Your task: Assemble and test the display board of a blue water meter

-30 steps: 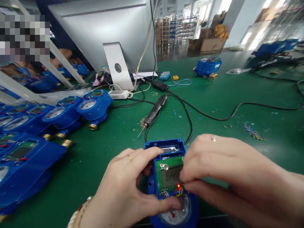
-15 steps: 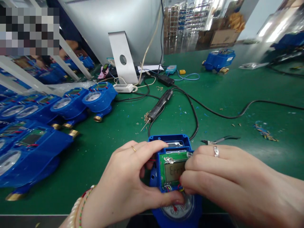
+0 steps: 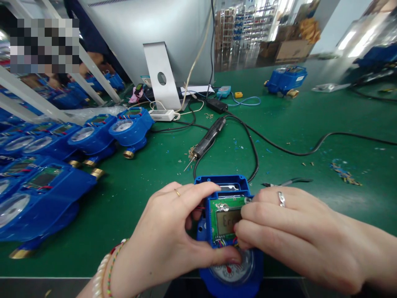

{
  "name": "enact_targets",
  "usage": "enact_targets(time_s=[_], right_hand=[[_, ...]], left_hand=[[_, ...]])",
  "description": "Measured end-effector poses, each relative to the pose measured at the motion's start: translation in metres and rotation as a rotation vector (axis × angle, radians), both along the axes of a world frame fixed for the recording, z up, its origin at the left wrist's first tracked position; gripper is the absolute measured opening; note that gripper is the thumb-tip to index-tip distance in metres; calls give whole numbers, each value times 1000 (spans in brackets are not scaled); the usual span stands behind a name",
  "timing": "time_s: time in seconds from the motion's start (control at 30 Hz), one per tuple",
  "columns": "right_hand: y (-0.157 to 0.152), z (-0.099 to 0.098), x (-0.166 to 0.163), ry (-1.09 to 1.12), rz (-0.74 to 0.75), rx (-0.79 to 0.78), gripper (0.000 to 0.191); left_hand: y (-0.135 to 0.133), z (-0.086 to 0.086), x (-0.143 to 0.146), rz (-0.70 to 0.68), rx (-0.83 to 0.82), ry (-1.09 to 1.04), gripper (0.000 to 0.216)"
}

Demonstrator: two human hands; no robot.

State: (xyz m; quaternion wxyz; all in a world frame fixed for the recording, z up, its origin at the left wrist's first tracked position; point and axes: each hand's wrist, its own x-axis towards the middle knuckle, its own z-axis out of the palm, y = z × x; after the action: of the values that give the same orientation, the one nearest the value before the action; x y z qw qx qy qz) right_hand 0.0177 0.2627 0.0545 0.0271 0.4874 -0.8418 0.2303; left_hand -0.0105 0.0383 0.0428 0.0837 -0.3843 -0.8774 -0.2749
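Note:
A blue water meter [image 3: 203,244] sits at the table's front edge, its electronics housing uncovered. Inside, a green circuit board [image 3: 214,215] carries a small LCD [image 3: 225,222] with partly covered characters. My left hand [image 3: 176,231] grips the meter's left side, thumb across the lower edge of the housing and index finger at its top. Over the right side of the board, the fingers of my right hand [image 3: 279,231] are pinched together near coloured wires [image 3: 221,242]. What they hold, if anything, is hidden. Below the board shows a round dial [image 3: 229,271] with a red pointer.
Several blue meters [image 3: 46,190] stand in rows on the left. Ahead lie an electric screwdriver [image 3: 209,138], scattered small screws [image 3: 191,153], and cutters [image 3: 288,182]. A monitor [image 3: 163,74] and cables occupy the back; another meter [image 3: 287,79] stands back right.
The view has shifted very slightly. Both hands stay on the meter in nearly the same pose, with the right fingers moved a touch over the display.

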Motion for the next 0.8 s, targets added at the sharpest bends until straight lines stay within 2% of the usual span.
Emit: enact_targets(time_s=[0.2,0.37,0.43,0.6,0.8], right_hand=[[7,-4,-1,-41,28,-9,37],[8,-8,9,-106,-67,-79,25],[6,-6,13,-51,-82,-21,23],[-4,11,14,38,-49,238,16],[-10,23,13,156,20,381,21]], left_hand=[[0,0,-1,4,2,-10,67],[1,2,-1,7,-2,-6,68],[1,3,-1,0,-3,-2,67],[0,3,-2,-6,1,-12,65],[-1,2,-2,-1,3,-38,62]])
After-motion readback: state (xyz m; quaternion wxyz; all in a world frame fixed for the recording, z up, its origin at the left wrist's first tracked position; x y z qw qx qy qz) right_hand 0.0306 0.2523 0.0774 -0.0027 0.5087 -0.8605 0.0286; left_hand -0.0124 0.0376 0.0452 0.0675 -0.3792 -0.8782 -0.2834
